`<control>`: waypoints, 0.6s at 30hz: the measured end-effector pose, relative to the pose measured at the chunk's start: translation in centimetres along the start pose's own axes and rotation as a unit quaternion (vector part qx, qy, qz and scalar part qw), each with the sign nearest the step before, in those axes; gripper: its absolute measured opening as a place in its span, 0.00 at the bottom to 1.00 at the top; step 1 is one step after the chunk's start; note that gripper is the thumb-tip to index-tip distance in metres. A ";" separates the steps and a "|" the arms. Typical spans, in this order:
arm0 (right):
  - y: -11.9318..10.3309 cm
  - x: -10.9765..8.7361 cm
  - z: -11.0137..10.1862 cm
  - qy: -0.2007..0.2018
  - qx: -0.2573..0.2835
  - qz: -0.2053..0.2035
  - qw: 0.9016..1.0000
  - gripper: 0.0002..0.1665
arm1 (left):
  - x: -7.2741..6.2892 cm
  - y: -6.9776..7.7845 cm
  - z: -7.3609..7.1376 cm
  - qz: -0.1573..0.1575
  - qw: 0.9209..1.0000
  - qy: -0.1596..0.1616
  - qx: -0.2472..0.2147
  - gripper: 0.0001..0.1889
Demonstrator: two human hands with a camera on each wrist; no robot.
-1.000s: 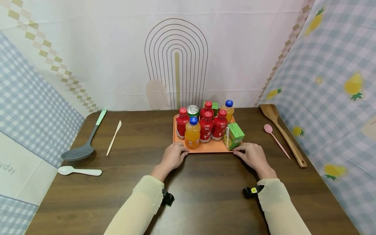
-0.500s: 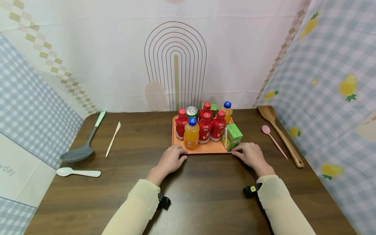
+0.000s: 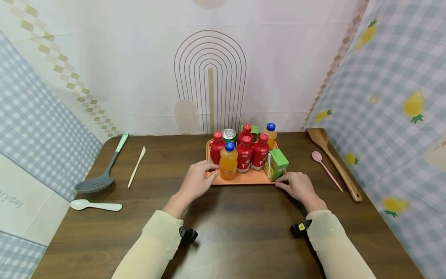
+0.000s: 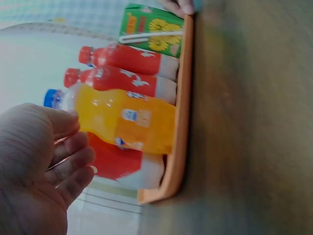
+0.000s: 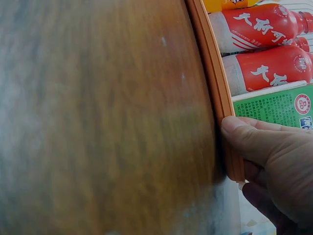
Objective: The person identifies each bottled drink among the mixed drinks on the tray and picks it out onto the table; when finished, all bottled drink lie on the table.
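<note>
An orange tray (image 3: 246, 179) bears several drinks. My right hand (image 3: 297, 186) pinches its front right corner, the thumb (image 5: 239, 131) flat against the outer rim in the right wrist view. Beside that hand stands a green juice box (image 3: 277, 164) with a white straw on its side. My left hand (image 3: 196, 180) is at the tray's left front, fingers loosely bent and holding nothing. Its fingertips are close to an orange juice bottle (image 3: 228, 162) with a blue cap and a red bottle (image 3: 216, 149). Two more red bottles (image 4: 132, 58) stand side by side in the left wrist view.
Behind the front drinks are a can (image 3: 229, 135), another red bottle, a second juice bottle (image 3: 270, 135) and a green box. On the left lie a slotted turner (image 3: 95, 183), a knife (image 3: 136, 166) and a white spoon (image 3: 95, 205); on the right, a pink spoon (image 3: 326, 170) and wooden spatula (image 3: 336, 166).
My left hand has let go of the tray's front left corner and moved up and left, beside the orange juice bottle. My right hand keeps its hold on the right corner.
</note>
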State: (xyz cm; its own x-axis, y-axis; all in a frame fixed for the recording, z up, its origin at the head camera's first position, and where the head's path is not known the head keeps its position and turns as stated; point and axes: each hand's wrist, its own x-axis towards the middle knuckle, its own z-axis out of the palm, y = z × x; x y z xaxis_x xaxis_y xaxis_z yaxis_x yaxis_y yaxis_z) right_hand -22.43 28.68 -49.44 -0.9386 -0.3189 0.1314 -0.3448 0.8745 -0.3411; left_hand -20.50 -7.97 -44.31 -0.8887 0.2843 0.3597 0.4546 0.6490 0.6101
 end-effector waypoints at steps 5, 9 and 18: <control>0.4 -0.2 0.5 0.008 0.011 -0.002 1.000 0.05 | 1.4 0.6 -0.1 0.026 0.997 0.044 -0.051 0.10; 0.5 -0.2 0.6 0.010 0.013 -0.001 1.000 0.04 | 3.0 1.3 0.0 0.049 0.994 0.072 -0.062 0.15; 0.4 -0.1 0.6 0.011 0.021 0.008 1.000 0.03 | 5.7 2.2 0.6 0.034 0.996 0.062 -0.060 0.24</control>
State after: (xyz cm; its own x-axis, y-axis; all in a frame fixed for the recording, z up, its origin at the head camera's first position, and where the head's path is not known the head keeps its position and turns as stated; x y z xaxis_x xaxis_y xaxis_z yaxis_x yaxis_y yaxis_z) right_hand -22.52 28.86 -50.19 -0.9442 -0.2956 0.1454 -0.3292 0.8638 -0.3814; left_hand -24.61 -4.53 -41.35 -0.8451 0.2305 0.4823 0.5234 0.5406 0.6586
